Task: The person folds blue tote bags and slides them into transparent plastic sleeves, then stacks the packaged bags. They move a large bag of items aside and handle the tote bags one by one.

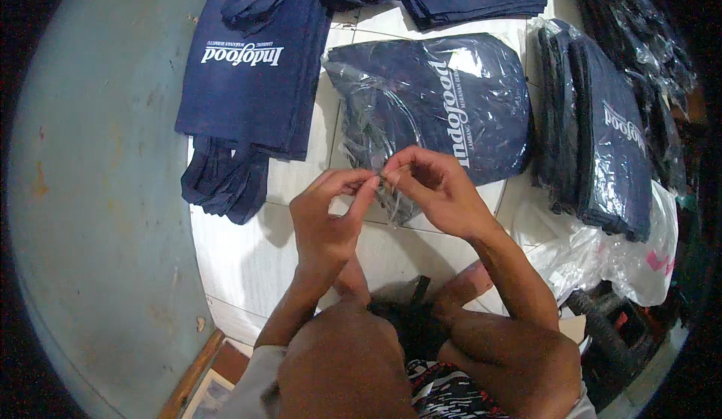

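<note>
Wrapped pack [489,110] lies on tiled floor [241,261], well in from floor's L edge. L hand [327,212] & R hand [435,186] meet over pack's near-L end, fingers pinched tip to tip; can't tell what's btwn. Bag stack [252,92] nr floor's L edge; wrapped stack [602,126] twd R edge.

The white floor [244,265] is bright with soft shadows, the clear plastic [472,62] shines, and the edges bend into black
</note>
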The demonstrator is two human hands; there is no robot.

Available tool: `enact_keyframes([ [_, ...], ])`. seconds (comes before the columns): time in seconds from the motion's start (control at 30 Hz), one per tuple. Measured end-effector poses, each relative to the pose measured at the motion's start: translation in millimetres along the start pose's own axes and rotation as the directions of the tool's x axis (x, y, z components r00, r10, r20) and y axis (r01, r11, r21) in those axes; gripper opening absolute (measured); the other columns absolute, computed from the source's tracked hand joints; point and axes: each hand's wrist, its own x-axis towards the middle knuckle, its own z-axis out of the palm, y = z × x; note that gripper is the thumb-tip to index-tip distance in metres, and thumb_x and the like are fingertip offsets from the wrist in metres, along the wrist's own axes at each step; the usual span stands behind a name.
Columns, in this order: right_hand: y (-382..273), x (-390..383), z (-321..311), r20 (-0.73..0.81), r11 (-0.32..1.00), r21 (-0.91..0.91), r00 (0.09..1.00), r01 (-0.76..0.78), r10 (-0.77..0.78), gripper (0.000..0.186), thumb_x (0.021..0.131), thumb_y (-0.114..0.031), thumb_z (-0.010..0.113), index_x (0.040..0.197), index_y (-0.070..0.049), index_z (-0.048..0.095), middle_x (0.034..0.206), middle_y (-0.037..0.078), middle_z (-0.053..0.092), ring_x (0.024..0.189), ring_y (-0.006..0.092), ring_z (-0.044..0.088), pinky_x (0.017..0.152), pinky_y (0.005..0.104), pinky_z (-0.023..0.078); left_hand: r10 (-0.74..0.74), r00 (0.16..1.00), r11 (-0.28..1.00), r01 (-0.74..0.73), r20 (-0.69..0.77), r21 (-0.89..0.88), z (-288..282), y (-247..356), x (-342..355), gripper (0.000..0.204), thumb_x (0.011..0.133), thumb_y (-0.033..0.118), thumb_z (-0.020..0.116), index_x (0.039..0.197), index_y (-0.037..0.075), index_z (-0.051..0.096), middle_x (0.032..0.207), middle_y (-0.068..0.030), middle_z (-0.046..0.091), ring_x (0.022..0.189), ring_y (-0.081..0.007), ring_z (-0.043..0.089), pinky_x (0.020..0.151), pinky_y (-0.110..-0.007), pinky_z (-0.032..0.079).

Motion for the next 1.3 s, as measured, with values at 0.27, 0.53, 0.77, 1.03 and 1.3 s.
enact_keyframes([
  [0.27, -12.9, -0.4, 7.4, 0.0, 0.963, -0.238, 0.992, 0.123, -0.126, 0.017, 0.104, -0.015, 0.065, 0.108, 0.002, 0.069, 0.092, 0.014, 0.072, 0.08, 0.0219, 0.067, 0.075, 0.0356, 0.053, 0.04, 0.981, 0.978, -0.077, 0.189, 0.193, -21.9, 6.1, 13.1, 0.013, 0.094, 0.007, 0.076, 0.104, -0.001, 0.075, 0.1, -0.0153, 0.077, 0.086, -0.0219, 0.076, 0.076, -0.033, 0.057],
  [0.53, -11.6, -1.6, 9.8, 0.018, 0.93, -0.327, 0.985, 0.166, -0.17, 0.016, 0.105, -0.013, 0.065, 0.108, 0.002, 0.068, 0.091, 0.014, 0.072, 0.08, 0.0191, 0.066, 0.074, 0.0347, 0.052, 0.025, 0.956, 0.912, -0.141, 0.292, 0.384, -25.2, 10.2, 17.2, 0.012, 0.1, 0.009, 0.065, 0.105, -0.001, 0.069, 0.097, -0.0186, 0.069, 0.09, -0.0386, 0.07, 0.082, -0.043, 0.056],
  [0.77, -11.2, -0.6, 9.4, 0.027, 0.928, -0.327, 0.984, 0.176, -0.177, 0.017, 0.105, -0.014, 0.064, 0.109, 0.002, 0.067, 0.092, 0.016, 0.071, 0.081, 0.0237, 0.067, 0.075, 0.0366, 0.052, 0.101, 0.943, 0.89, -0.228, 0.318, 0.395, -27.9, 6.1, 17.6, 0.013, 0.101, 0.008, 0.064, 0.108, -0.003, 0.068, 0.102, -0.0191, 0.07, 0.093, -0.0355, 0.071, 0.082, -0.042, 0.056],
  [1.03, 5.1, -5.3, 2.8, 0.061, 0.991, -0.084, 0.993, 0.105, -0.1, 0.017, 0.107, -0.016, 0.062, 0.113, 0.0, 0.064, 0.091, 0.008, 0.067, 0.087, 0.0123, 0.059, 0.079, 0.0318, 0.05, -0.112, 0.963, 0.982, 0.145, 0.247, -0.119, -18.2, -6.9, 4.9, 0.024, 0.106, 0.011, 0.064, 0.121, -0.005, 0.073, 0.119, -0.0163, 0.075, 0.107, -0.0178, 0.073, 0.092, -0.03, 0.059],
  [1.3, 10.4, -5.3, 0.3, 0.103, 0.995, -0.072, 0.993, 0.073, -0.066, 0.017, 0.107, -0.016, 0.064, 0.111, 0.0, 0.065, 0.093, 0.005, 0.065, 0.09, 0.0105, 0.056, 0.082, 0.03, 0.048, -0.208, 0.895, 0.929, 0.307, 0.395, -0.206, -19.0, -29.1, 16.6, 0.025, 0.105, 0.014, 0.065, 0.12, -0.006, 0.07, 0.112, -0.0157, 0.074, 0.1, -0.0184, 0.072, 0.089, -0.034, 0.06],
])
